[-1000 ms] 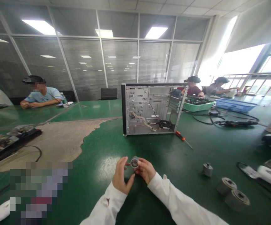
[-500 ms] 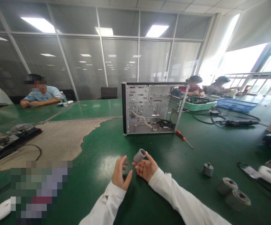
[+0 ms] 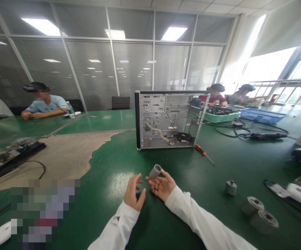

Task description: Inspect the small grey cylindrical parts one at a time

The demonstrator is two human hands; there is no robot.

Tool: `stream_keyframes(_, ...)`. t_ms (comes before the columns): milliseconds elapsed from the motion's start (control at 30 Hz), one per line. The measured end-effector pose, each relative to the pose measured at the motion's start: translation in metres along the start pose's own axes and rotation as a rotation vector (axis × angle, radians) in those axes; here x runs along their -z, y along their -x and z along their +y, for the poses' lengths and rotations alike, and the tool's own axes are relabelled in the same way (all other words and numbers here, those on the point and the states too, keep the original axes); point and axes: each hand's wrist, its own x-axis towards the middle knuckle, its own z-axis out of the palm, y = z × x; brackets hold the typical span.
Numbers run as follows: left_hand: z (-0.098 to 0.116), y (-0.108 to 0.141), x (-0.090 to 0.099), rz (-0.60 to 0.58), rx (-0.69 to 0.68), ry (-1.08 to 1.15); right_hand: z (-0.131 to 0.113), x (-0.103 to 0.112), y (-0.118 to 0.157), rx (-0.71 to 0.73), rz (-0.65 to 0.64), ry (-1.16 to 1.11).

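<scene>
A small grey metal cylinder (image 3: 155,172), with a dark recess in its upper end, is tilted between the thumb and fingertips of my right hand (image 3: 164,186). The remaining fingers of that hand curl loosely below it. My left hand (image 3: 134,193) is just to the left, fingers apart, holding nothing and not touching the cylinder. Beyond both hands stands an open computer case (image 3: 170,121) with loose cables and a black fan inside. To the right on the table lie a small metal motor (image 3: 230,188) and two larger round metal parts, one (image 3: 252,205) behind the other (image 3: 264,222).
An orange-handled screwdriver (image 3: 202,151) lies by the case. Farther right are a green basket (image 3: 222,118), a blue basket (image 3: 263,118) and a corded black tool (image 3: 267,136). A circuit assembly (image 3: 12,156) sits at the left. Several people sit around the green table (image 3: 108,222).
The grey cylinder has tipped slightly more upright in my right hand. My left hand stays almost where it was.
</scene>
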Motion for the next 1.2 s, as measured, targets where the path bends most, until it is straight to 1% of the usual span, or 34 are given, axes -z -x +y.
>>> stream_keyframes(267,0.001,0.000,0.000,-0.008,0.010,-0.009,0.004,-0.002,-0.001,0.032,0.054,0.087)
stream_keyframes(367,0.001,0.000,0.000,-0.016,0.027,0.007,0.008,-0.003,-0.001,0.101,0.086,0.178)
stream_keyframes(467,0.003,0.001,-0.001,-0.031,0.037,0.038,0.014,-0.001,-0.004,0.206,0.079,0.306)
stream_keyframes(533,0.004,0.001,-0.001,-0.045,0.046,0.068,0.020,0.001,-0.006,0.301,0.063,0.411)
stream_keyframes(600,0.006,0.001,0.000,-0.060,0.068,0.105,0.025,0.004,-0.008,0.434,0.052,0.547)
stream_keyframes(700,0.007,0.001,0.003,-0.095,0.109,0.163,0.030,0.005,-0.006,0.617,0.047,0.828)
stream_keyframes(800,0.006,0.001,0.006,-0.128,0.136,0.198,0.027,0.002,0.000,0.721,0.080,1.144)
stream_keyframes(900,0.004,0.001,0.006,-0.111,0.166,0.171,0.024,-0.001,0.006,0.827,0.105,1.381)
stream_keyframes(967,0.003,0.002,0.005,-0.082,0.180,0.122,0.023,-0.002,0.009,0.886,0.110,1.477)
stream_keyframes(1067,0.002,0.002,0.002,-0.046,0.181,0.045,0.026,-0.002,0.012,0.931,0.100,1.600)
stream_keyframes(1200,-0.002,0.002,0.000,-0.053,0.167,-0.022,0.030,-0.006,0.016,0.950,0.071,1.756)
